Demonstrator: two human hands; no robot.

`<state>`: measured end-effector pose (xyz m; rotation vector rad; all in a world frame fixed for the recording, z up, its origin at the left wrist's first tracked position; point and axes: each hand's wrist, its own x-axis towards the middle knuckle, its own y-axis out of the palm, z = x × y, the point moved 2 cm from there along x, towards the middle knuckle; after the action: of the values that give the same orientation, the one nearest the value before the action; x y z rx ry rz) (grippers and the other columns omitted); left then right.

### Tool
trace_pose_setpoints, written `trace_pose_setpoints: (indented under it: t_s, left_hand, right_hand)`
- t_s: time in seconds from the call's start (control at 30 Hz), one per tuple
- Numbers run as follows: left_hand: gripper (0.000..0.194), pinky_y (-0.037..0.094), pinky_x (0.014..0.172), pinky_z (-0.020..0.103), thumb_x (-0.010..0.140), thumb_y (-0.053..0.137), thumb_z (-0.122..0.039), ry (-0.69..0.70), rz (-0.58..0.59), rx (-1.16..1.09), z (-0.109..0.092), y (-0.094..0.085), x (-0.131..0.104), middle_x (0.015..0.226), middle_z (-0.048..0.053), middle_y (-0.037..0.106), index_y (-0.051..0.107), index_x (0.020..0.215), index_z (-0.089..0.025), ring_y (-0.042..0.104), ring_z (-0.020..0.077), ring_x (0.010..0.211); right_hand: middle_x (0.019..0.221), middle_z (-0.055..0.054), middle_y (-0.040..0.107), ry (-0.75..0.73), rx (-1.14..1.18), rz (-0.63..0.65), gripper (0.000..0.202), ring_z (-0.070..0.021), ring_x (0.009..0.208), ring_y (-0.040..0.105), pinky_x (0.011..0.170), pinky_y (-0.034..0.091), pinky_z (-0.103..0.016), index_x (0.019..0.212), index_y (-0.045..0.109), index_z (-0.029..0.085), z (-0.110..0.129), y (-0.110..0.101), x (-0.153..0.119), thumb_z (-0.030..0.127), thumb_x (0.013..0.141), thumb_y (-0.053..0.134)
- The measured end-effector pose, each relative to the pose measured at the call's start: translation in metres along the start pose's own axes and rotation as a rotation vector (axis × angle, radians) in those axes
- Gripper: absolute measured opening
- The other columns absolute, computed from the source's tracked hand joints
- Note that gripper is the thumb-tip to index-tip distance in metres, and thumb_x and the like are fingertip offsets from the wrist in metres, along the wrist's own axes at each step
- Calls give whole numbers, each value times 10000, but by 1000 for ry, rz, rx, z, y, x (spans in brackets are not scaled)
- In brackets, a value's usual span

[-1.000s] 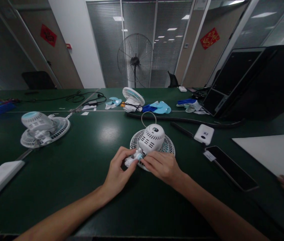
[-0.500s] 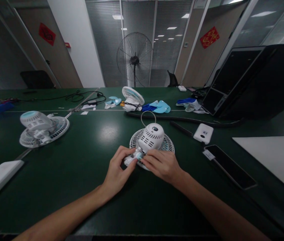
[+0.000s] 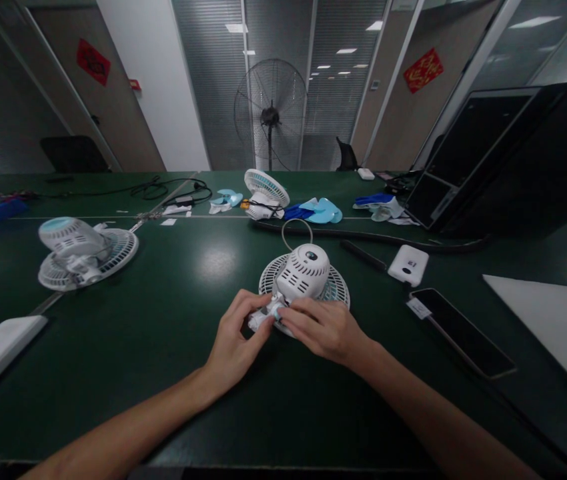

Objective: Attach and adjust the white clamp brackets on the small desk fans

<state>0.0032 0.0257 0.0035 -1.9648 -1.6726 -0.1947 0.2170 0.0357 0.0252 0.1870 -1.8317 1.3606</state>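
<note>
Both hands [image 3: 236, 343] pinch the small white fan [image 3: 304, 272] mid-frame; bare green worktop [image 3: 243, 427] reaches the bottom edge.

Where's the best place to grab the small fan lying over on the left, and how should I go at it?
I'd come from above and wrap fingers and thumb around opposite sides of the fan's rounded motor housing. The fan lies face down, so that housing stands up, while the wide grille sits low on the table and looks harder to get under.
</note>
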Motion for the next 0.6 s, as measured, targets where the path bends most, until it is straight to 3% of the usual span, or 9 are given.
trace_pose_setpoints:
  t_s: [0.13, 0.27, 0.4, 0.5, 0.6]
  left_hand:
    - [284, 567, 790, 359, 991, 647, -241, -13, 4, -16, 0, 0, 0, 1124, 74, 593, 678, 1273, -266, 635, 218, 971]
    - [285, 571, 764, 353, 996, 636, -243, -26, 4, -27, 1, 0, -1, 1131, 87, 595, 675, 1278, -256, 633, 228, 975]
    - [280, 570, 755, 349, 996, 632, -240, -13, 4, -23, 0, -1, -1, 1128, 92, 602, 680, 1271, -249, 628, 229, 971]
    - [278, 565, 758, 347, 990, 638, -234, -1, -11, -7, -2, -1, 0, 1111, 87, 611, 685, 1264, -247, 629, 223, 954]
    - [267, 562, 754, 344, 982, 649, -234, 10, -25, 4, -3, -1, 1, 1093, 84, 619, 692, 1246, -237, 633, 222, 943]
  right_hand:
    - [1104, -67, 740, -78, -12, 20, 309, -156, 888, 717, 675, 583, -279, 1310, 628, 158, -5, -4, 0, 123, 1006, 579]
    - [980, -58, 747, -27, -8, -75, 137, -153, 796, 708, 654, 577, -280, 1107, 703, 141, -3, -1, 1, 175, 984, 654]
    - [940, -43, 737, 36, 11, -71, 69, -135, 758, 688, 639, 558, -271, 970, 709, 155, 2, 6, 3, 193, 985, 654]
    - [959, -47, 735, 59, -6, -64, 73, -143, 779, 686, 640, 551, -284, 995, 700, 152, 4, 5, 3, 206, 987, 652]
    - [1012, -52, 735, 18, -6, -36, 171, -152, 812, 692, 652, 554, -294, 1155, 682, 157, 3, 0, 1, 190, 995, 631]
